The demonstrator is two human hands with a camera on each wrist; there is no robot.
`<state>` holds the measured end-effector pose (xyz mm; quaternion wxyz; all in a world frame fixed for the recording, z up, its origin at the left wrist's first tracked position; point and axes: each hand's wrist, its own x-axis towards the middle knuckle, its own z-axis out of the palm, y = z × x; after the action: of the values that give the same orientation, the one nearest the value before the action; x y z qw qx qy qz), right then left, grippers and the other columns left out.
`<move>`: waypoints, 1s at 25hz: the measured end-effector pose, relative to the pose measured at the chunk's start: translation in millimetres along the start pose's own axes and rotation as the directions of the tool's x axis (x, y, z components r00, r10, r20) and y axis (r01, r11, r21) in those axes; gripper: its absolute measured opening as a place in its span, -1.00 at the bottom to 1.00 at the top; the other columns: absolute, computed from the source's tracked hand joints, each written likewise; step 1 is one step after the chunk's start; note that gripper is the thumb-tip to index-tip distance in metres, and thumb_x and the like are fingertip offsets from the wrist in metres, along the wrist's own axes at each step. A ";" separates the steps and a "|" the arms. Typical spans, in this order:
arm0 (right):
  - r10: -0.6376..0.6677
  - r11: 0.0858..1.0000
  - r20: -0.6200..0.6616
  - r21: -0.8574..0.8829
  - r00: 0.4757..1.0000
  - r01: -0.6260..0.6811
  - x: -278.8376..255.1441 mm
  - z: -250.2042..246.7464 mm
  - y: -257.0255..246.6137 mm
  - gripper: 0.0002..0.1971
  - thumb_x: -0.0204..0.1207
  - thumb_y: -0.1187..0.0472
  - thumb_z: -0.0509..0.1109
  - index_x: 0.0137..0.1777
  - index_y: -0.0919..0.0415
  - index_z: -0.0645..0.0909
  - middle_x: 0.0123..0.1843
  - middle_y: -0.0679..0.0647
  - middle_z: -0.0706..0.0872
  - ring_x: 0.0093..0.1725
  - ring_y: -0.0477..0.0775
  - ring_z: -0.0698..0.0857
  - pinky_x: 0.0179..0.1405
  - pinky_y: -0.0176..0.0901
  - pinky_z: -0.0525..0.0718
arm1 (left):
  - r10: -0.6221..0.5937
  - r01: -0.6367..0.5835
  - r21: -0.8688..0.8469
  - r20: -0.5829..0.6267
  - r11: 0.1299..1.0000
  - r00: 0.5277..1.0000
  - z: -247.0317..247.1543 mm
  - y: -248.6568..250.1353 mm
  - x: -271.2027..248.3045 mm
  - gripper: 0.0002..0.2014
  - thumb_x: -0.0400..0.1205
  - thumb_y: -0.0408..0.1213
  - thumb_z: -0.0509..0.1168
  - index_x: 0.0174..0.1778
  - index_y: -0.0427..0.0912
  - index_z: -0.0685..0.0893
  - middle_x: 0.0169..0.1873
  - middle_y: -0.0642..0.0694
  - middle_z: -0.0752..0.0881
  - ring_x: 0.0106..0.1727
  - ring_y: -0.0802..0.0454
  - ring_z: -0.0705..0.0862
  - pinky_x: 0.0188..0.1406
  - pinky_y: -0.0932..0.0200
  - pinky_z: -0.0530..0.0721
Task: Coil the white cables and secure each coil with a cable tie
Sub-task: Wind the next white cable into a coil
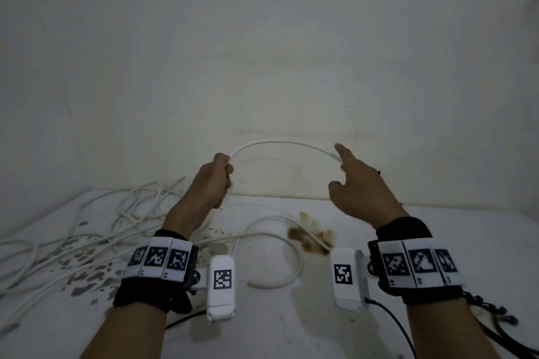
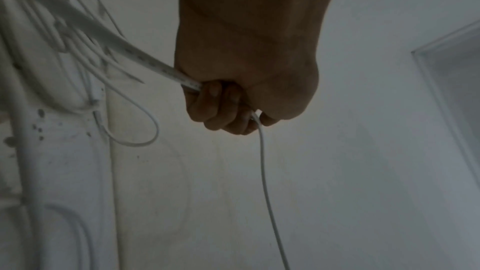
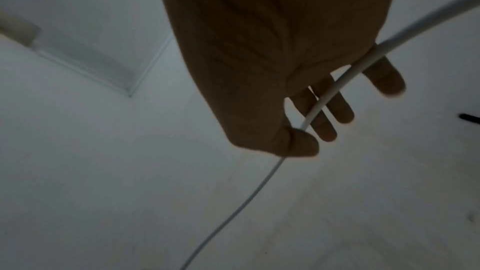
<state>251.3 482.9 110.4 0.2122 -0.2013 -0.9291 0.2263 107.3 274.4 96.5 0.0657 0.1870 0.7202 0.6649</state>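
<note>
A white cable (image 1: 280, 143) arcs in the air between my two hands, in front of the wall. My left hand (image 1: 222, 175) is closed in a fist around one end of the arc; in the left wrist view the cable (image 2: 263, 171) leaves the fist (image 2: 228, 110) downward, and a second white strand with small marks (image 2: 145, 59) leaves it toward the table. My right hand (image 1: 339, 167) holds the other end. There the cable (image 3: 337, 83) lies across the nearly straight fingers, and the thumb (image 3: 303, 145) pins it. More of this cable lies in a loop (image 1: 297, 256) on the table.
A tangle of several white cables (image 1: 87, 236) covers the left of the white table (image 1: 466, 242). A brown stain (image 1: 309, 237) marks its middle and dark chipped spots (image 1: 87, 274) its left. The wall stands close behind. Black wrist leads (image 1: 501, 326) trail at the lower right.
</note>
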 end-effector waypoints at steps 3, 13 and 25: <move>-0.043 0.948 0.034 -0.313 0.998 0.052 -8.5 -1.6 -19.3 -0.08 0.67 0.03 0.26 0.69 -0.29 -0.43 0.78 0.19 -0.29 0.74 0.31 -0.34 0.60 0.58 -0.26 | 0.045 -0.052 0.016 0.291 0.999 0.956 11.6 11.1 -12.5 -0.64 0.74 -0.11 0.00 -0.41 -0.03 0.35 -0.53 0.03 0.21 -0.56 0.11 0.10 -0.53 0.22 0.03; -0.128 0.985 -0.429 0.053 0.894 0.166 -7.6 -3.6 -19.6 -0.65 0.75 -0.21 0.04 -0.10 0.01 0.42 -0.45 0.00 0.52 -0.32 0.23 0.56 -0.25 0.02 0.47 | 0.028 -0.030 -0.005 0.569 1.000 0.822 7.9 30.4 -37.0 -0.60 0.58 0.17 0.22 -0.35 -0.10 0.54 -0.54 0.02 0.27 -0.59 0.15 0.15 -0.58 0.30 0.12; -0.171 0.975 0.117 -0.124 0.978 0.185 -5.2 18.0 -18.3 -0.51 0.75 -0.22 0.01 -0.01 0.06 0.66 -0.06 0.03 0.76 -0.06 0.15 0.70 0.10 0.08 0.69 | 0.161 0.296 -0.953 0.302 0.066 0.940 -4.6 15.2 -6.8 -0.70 0.51 -0.26 0.19 -0.54 -0.11 0.32 -0.68 0.06 0.31 -0.75 0.12 0.18 -0.81 0.28 0.17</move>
<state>241.8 459.5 103.5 0.1682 -0.1186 -0.9665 0.1535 114.7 268.4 110.8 0.3262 0.1651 0.0562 0.9291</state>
